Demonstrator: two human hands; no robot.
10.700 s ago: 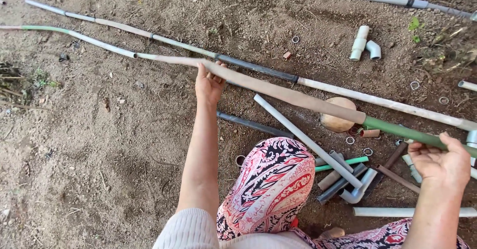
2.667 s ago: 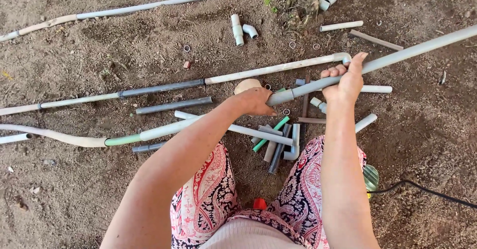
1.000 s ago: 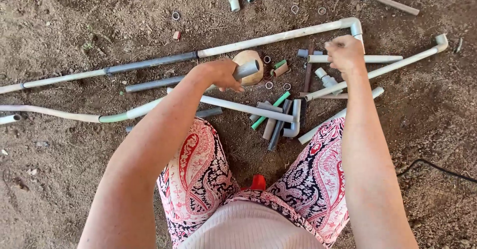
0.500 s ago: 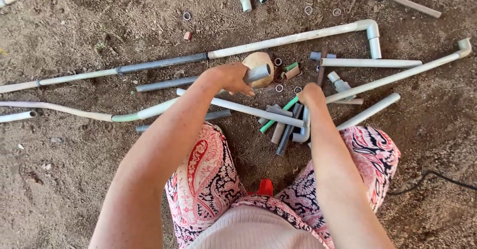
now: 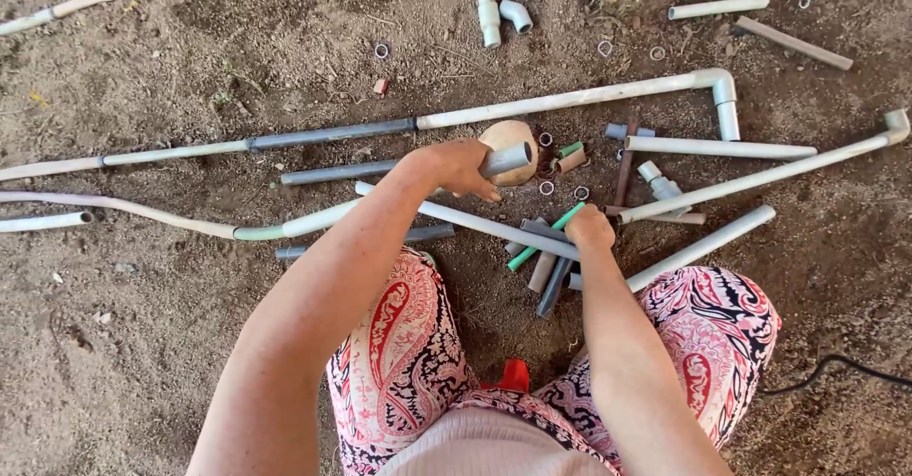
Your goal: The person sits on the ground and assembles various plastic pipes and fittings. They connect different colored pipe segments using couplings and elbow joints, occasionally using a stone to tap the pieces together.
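I sit on bare earth with plastic pipes spread in front of me. My left hand (image 5: 454,165) is closed around a short grey pipe (image 5: 506,159) held just above the ground, in front of a round tan stone (image 5: 506,137). My right hand (image 5: 589,227) reaches down into a small heap of short pipe pieces (image 5: 549,272), next to a thin green tube (image 5: 543,239); its fingers are hidden, so I cannot tell what they grip. A long white pipe (image 5: 484,219) lies between both hands.
A long white pipe with an elbow (image 5: 608,91) lies beyond my hands, joined to a grey length (image 5: 328,136). More white pipes (image 5: 760,177) lie at the right, fittings (image 5: 498,12) at the top, small rings (image 5: 381,50) scattered about. A black cable (image 5: 836,367) runs lower right.
The long pipe with the elbow that my right hand held now lies on the ground at the right. My right hand has dropped to the heap of short pieces. My left hand still holds the grey pipe.
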